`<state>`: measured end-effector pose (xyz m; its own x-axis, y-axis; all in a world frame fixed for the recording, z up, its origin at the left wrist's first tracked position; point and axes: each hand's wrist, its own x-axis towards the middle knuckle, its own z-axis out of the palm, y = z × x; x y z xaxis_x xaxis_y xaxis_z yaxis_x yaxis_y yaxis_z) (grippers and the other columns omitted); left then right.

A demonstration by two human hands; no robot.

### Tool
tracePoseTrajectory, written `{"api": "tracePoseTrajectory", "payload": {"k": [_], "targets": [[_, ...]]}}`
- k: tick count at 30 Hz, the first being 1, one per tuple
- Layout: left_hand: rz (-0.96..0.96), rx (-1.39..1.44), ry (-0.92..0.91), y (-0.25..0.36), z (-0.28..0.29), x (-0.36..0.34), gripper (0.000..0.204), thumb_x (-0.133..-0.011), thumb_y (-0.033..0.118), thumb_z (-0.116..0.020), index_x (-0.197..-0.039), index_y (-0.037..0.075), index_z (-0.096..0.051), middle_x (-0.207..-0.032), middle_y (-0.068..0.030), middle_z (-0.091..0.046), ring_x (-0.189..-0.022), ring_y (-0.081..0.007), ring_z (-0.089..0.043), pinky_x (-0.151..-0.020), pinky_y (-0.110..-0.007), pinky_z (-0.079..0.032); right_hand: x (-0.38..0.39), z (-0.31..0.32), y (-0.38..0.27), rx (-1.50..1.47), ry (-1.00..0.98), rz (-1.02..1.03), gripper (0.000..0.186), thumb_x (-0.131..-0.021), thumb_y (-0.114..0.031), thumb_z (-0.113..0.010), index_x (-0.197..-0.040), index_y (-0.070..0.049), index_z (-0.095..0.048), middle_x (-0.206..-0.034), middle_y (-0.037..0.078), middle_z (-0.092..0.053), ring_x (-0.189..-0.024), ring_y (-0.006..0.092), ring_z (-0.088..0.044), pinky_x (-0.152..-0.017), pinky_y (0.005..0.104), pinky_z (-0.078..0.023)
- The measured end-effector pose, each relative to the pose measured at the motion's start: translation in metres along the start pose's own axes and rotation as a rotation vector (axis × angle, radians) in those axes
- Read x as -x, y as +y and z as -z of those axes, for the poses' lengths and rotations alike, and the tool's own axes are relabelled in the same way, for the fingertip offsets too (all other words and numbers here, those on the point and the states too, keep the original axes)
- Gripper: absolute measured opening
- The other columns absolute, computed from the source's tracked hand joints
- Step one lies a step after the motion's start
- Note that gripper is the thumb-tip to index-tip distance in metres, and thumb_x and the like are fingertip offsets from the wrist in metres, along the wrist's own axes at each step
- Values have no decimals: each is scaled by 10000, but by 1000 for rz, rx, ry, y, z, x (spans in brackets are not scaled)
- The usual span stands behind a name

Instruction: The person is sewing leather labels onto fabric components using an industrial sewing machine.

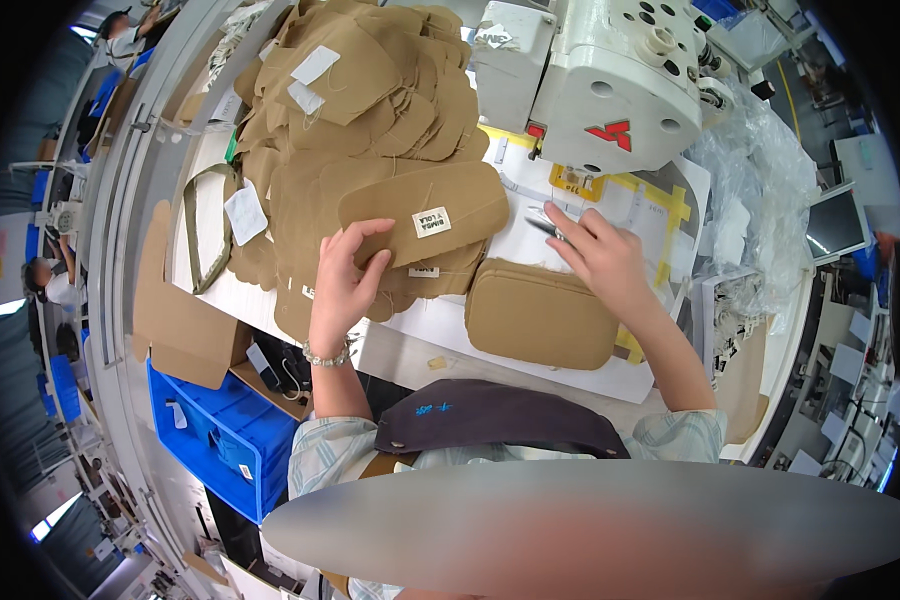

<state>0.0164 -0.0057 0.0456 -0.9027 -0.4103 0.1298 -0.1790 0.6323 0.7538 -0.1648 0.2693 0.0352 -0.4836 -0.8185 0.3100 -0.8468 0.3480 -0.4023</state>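
My left hand (350,270) grips the near left edge of a rounded tan fabric panel (465,200) with a sewn white label, which it holds over a large pile of similar panels (380,105). Small metal thread snips (544,227) are in my right hand (600,260), its fingers bent around them, just right of the held panel. Below that hand, a stack of rounded tan panels (540,315) lies squarely on white paper marked with yellow tape.
A white sewing machine (610,80) stands behind. Crumpled clear plastic (750,190) is at right, a strap loop (195,235) at left. A cardboard box (185,330) and blue crate (210,440) sit lower left. Other people (45,275) work at the far left.
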Motion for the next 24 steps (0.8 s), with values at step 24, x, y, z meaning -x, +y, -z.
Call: {"api": "tracePoseTrajectory", "payload": {"k": [24], "targets": [[17, -553, 261, -48, 15, 0, 346, -879, 127, -650, -1221, 109, -602, -843, -29, -619, -814, -191, -557, -833, -332, -357, 49, 14, 31, 374, 260, -244, 360, -802, -249, -775, -1144, -156, -707, -774, 24, -604, -574, 210, -593, -545, 322, -486]]}}
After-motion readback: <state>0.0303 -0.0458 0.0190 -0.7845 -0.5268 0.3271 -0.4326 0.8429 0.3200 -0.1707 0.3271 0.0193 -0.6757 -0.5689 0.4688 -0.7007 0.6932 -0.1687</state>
